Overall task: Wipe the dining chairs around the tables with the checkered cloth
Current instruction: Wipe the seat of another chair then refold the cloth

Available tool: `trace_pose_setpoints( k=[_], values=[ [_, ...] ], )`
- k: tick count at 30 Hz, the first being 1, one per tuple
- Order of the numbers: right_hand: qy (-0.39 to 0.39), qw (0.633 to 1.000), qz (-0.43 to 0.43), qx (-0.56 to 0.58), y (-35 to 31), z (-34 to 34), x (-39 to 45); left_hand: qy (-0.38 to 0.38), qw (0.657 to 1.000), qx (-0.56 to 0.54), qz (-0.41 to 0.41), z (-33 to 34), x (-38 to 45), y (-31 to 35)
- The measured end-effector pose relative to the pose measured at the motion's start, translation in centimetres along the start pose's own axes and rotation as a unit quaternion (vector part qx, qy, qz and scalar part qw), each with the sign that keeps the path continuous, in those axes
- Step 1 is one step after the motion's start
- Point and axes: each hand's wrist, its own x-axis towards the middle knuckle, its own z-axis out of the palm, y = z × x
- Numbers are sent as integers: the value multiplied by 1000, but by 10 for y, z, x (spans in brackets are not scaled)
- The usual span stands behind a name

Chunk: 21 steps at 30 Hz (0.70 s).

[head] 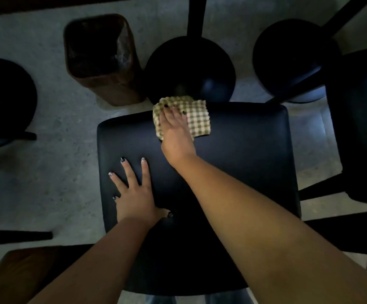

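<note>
**What the chair seat and floor carry**

You look down on a dark padded chair seat [233, 163]; on it lies the checkered cloth [197, 119], at the far edge, pressed flat under your right hand [176, 132]; your left hand [134, 194] rests on the seat's near left part, fingers spread. The grey floor [46, 167] carries a brown bin [103, 62] and round black table bases [191, 69].
</note>
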Motion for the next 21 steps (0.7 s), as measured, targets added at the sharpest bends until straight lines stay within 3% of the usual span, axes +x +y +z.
trace_pose_setpoints(
  k=[4, 9, 12, 14, 16, 18, 21],
  values=[
    [-4, 999, -32, 33, 59, -30, -21, 8, 1000, 2, 5, -1, -2, -1],
    [72, 980, 186, 29, 169, -78, -73, 21, 1000, 5, 4, 1, -1, -1],
    [131, 941, 310, 28, 156, -71, -63, 21, 1000, 1, 1, 1, -1, 0],
    [137, 934, 330, 21, 118, -54, -44, 24, 1000, 1, -1, 2, -2, 0],
    [126, 959, 248, 56, 66, -28, -30, 25, 1000, 4, -2, 2, -1, -1],
    [48, 993, 83, 68, 12, -1, -26, 25, 1000, 4, -5, 4, 0, -2],
    [-45, 992, -112, 31, -13, 10, -27, 22, 1000, 13, -6, 4, -1, -3]
  ],
)
